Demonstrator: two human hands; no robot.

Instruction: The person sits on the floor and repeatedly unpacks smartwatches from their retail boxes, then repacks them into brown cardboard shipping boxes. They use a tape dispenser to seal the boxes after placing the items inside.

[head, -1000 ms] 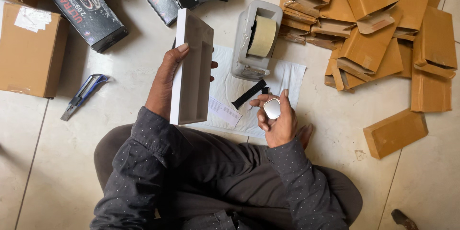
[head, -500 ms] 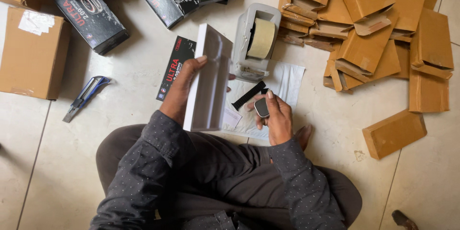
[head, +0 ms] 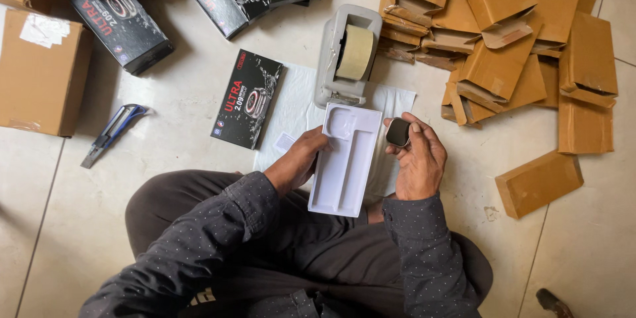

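My left hand [head: 301, 158] grips the left edge of a white moulded plastic tray [head: 348, 159], held face up over my lap. The tray has a rounded square recess at its top and a long slot below it. My right hand [head: 416, 156] holds a small dark watch body [head: 398, 132] between thumb and fingers, just right of the tray's top corner. A black product box lid [head: 248, 98] lies flat on the floor to the left of the tray.
A grey tape dispenser [head: 348, 55] with a tan roll stands beyond the tray on a white sheet [head: 295, 109]. A pile of brown cardboard sleeves [head: 510, 33] fills the right. Black boxes [head: 122, 23], a brown carton [head: 43, 76] and a blue utility knife [head: 109, 134] lie left.
The white tray has been turned from upright to lying face up. The black lid now lies on the floor. My right hand has lifted the watch body beside the tray's top.
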